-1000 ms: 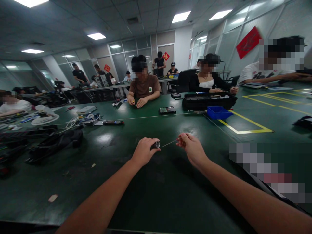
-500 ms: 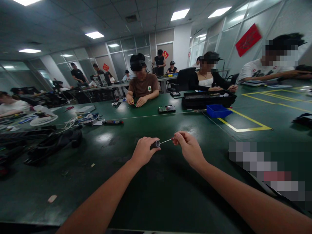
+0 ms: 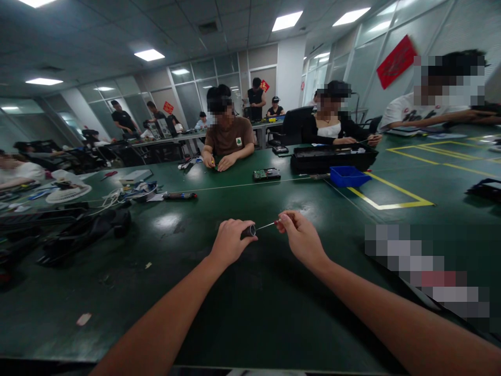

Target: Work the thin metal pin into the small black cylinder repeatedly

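My left hand (image 3: 230, 241) is closed around a short dark cylinder (image 3: 249, 231), whose round, pale-rimmed end faces right. Opposite it, my right hand (image 3: 302, 235) pinches a thin metal rod (image 3: 266, 226) between thumb and fingers. The rod points left toward the cylinder's open-looking end; whether its tip touches that end I cannot tell. A bit of something dark reddish shows at the right fingertips, mostly hidden. Both hands are held above the green table (image 3: 235, 324).
A blue tray (image 3: 348, 177) and a long black case (image 3: 332, 158) lie ahead right. A circuit-board device (image 3: 266, 174) sits ahead, before a co-worker (image 3: 229, 138). A pen-like tool (image 3: 180, 196), cables (image 3: 113, 197) and black parts (image 3: 86, 235) lie left.
The view has shifted very slightly. Both hands keep nearly the same pose, with the cylinder and the rod still held.
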The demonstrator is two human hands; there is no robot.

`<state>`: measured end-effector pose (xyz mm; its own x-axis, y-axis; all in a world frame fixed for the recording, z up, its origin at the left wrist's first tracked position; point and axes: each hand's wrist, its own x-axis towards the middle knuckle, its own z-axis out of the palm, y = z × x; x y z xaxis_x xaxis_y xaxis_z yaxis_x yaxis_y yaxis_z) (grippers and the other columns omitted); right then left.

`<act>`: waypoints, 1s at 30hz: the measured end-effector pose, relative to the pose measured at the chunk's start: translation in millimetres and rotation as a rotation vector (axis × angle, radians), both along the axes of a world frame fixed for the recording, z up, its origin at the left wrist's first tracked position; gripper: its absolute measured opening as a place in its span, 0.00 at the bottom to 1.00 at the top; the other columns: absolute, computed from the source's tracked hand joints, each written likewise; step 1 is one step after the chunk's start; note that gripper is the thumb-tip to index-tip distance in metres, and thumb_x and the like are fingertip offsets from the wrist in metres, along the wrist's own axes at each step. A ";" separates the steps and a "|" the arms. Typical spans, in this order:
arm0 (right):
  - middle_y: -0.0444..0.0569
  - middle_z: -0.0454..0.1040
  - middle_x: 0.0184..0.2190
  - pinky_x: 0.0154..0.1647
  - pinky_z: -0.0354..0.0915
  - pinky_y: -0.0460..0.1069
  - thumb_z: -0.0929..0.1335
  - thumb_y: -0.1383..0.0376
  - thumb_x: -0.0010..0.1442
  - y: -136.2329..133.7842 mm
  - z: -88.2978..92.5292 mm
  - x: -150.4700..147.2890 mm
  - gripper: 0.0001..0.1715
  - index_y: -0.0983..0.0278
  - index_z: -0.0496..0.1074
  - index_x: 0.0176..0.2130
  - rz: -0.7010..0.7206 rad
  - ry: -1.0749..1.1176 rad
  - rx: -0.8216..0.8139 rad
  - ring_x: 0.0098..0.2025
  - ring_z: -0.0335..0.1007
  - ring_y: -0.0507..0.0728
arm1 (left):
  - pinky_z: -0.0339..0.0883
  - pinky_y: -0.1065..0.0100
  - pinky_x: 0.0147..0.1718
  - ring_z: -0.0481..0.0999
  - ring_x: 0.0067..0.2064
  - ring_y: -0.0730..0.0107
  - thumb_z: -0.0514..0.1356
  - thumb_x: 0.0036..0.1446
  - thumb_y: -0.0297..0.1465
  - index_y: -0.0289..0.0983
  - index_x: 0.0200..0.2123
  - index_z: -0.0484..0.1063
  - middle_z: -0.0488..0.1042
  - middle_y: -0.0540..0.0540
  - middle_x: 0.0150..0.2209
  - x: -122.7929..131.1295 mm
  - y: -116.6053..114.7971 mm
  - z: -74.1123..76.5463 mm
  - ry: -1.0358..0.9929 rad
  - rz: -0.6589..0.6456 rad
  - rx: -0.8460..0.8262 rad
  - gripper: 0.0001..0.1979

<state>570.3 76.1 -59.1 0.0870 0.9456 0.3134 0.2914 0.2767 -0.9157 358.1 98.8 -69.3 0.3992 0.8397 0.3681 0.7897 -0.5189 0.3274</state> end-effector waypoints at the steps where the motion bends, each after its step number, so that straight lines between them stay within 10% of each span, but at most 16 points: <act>1: 0.48 0.76 0.32 0.37 0.66 0.53 0.61 0.53 0.67 0.1 0.0 1.2 0.16 0.62 0.70 0.39 -0.028 -0.024 0.015 0.34 0.72 0.57 | 0.60 0.55 0.49 0.71 0.46 0.59 0.66 0.57 0.39 0.43 0.52 0.72 0.77 0.48 0.44 0.0 0.3 -0.7 0.005 -0.002 -0.012 0.19; 21: 0.47 0.74 0.31 0.34 0.62 0.51 0.60 0.57 0.68 -2.3 4.8 4.1 0.13 0.61 0.68 0.39 -0.086 -0.202 0.097 0.34 0.71 0.57 | 0.60 0.54 0.50 0.73 0.45 0.56 0.65 0.57 0.39 0.42 0.51 0.73 0.77 0.46 0.43 -0.4 2.5 -3.8 -0.021 -0.022 -0.112 0.19; 30: 0.48 0.75 0.31 0.33 0.62 0.51 0.60 0.56 0.68 -3.8 6.1 6.8 0.14 0.61 0.69 0.40 -0.091 -0.183 0.109 0.34 0.71 0.58 | 0.65 0.61 0.46 0.74 0.45 0.61 0.63 0.58 0.38 0.40 0.47 0.72 0.75 0.44 0.44 -5.0 6.6 3.3 -0.562 0.037 -0.271 0.15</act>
